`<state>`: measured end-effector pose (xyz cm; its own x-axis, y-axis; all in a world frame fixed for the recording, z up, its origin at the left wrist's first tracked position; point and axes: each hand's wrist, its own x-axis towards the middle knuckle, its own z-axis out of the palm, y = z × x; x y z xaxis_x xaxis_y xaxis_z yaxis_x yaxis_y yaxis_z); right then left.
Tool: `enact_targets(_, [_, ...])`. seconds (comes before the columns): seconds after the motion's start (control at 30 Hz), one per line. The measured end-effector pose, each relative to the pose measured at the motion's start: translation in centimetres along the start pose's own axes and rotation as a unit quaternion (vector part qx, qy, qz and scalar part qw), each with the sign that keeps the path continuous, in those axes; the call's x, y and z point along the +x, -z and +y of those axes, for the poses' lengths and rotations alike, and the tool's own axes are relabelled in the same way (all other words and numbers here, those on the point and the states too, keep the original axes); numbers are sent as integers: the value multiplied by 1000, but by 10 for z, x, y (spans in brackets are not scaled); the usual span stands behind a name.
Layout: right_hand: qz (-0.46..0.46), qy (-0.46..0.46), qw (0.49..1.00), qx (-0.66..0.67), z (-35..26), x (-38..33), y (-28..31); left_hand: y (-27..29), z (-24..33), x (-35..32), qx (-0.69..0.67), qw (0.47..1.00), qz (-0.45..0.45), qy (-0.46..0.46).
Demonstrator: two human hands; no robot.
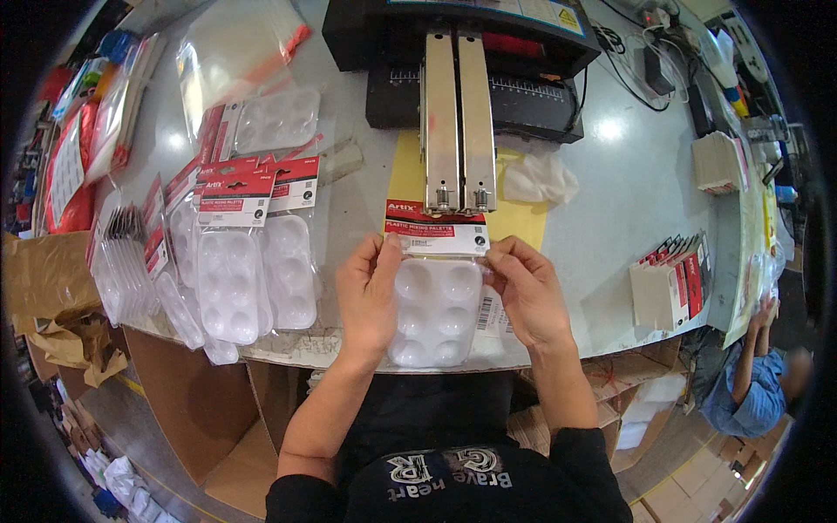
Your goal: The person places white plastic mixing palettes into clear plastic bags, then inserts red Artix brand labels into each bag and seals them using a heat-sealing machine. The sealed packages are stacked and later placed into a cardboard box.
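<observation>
Basically a 2-hand hold: L hand pinches, thumb and fingers nearly closed, on the L end of the red/white header card; R hand pinches about the same at the R corner, tho exact grip on bag vs card is hard to tell. White palette, seemingly in a clear bag, is btwn and just below the fingers, near the surface edge. Twin metal arms of the machine are just ahead of the fingers, tips over the card's top; can't tell if touching.

To staple well (my read): square card to both arms, equal tension L/R so it doesn't skew, bag mouth flat w/ no creases. Fingers should stay at the ends, well out from under the tips, & palette rim clear of the staple line
</observation>
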<state>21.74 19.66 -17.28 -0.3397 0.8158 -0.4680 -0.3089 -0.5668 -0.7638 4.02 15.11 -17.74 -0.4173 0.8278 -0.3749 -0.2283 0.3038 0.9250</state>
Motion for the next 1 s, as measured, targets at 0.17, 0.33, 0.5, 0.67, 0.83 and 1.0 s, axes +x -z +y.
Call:
enact_targets(0.17, [19, 29, 999, -14, -2, -1, -3, -3, -1, 0, 23, 996, -1, -89])
enact_targets(0.33, [58, 6, 983, -174, -7, -24, -12, -4, 13, -24, 30, 997, 9, -72])
enact_targets(0.5, [67, 60, 988, -122, -9, -1, -13, -9, 11, 1, 112, 990, 14, -86])
enact_targets(0.67, [65, 114, 988, -80, 4, 25, -8, -10, -11, 29, 86, 990, 13, -107])
enact_targets(0.83, [39, 126, 989, -64, 7, 24, -4, -10, -15, 27, 109, 990, 21, -87])
enact_targets(1.0, [61, 63, 989, -118, 1, 21, -5, -7, -16, 8, 228, 971, 0, -78])
